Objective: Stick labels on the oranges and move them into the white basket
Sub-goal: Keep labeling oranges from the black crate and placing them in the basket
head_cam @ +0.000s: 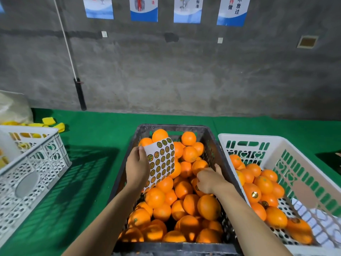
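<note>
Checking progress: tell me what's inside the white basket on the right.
The white basket holds a pile of oranges; a few show round labels. Lower layers and the other oranges' labels are hidden.

Fruit-packing room: orange crates [171, 182], wall posters [144, 8].

Dim light is falling from the right, casting a latticed shadow across the green bench [88, 163]; wide-angle edges are bending.
</note>
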`<state>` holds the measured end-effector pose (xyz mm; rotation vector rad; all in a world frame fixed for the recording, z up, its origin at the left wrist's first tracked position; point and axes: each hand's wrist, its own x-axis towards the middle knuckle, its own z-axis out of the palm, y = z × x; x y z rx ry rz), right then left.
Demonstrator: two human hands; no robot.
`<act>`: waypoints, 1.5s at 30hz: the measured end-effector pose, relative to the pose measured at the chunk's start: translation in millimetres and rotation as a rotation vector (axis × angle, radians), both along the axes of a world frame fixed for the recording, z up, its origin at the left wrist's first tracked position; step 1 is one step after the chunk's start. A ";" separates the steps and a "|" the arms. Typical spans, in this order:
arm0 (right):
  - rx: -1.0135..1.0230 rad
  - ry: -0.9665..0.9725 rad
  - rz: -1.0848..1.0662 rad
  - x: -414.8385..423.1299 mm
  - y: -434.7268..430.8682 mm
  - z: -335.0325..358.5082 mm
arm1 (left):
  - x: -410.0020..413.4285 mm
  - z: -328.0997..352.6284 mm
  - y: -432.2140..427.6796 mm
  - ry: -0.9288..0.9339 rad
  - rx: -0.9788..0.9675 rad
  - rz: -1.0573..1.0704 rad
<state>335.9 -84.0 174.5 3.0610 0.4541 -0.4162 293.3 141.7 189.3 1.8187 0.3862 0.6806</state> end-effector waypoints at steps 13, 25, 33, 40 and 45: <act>0.022 -0.145 -0.132 3.0 9.0 -9.7 | -5.7 -0.6 -3.5 0.031 -0.033 -0.089; 0.088 -0.112 -0.208 3.9 9.6 -12.8 | -6.2 -1.4 -5.3 0.047 -0.015 -0.086; 0.077 -0.045 -0.215 6.8 8.4 -11.6 | -6.4 -1.6 -4.8 0.047 -0.001 -0.079; -0.113 -0.011 -0.150 3.3 9.0 -19.9 | -3.9 -3.6 -2.9 0.044 -0.021 -0.095; -0.371 0.011 -0.169 -1.7 18.9 -18.8 | -4.2 -4.2 -2.8 0.039 -0.004 -0.095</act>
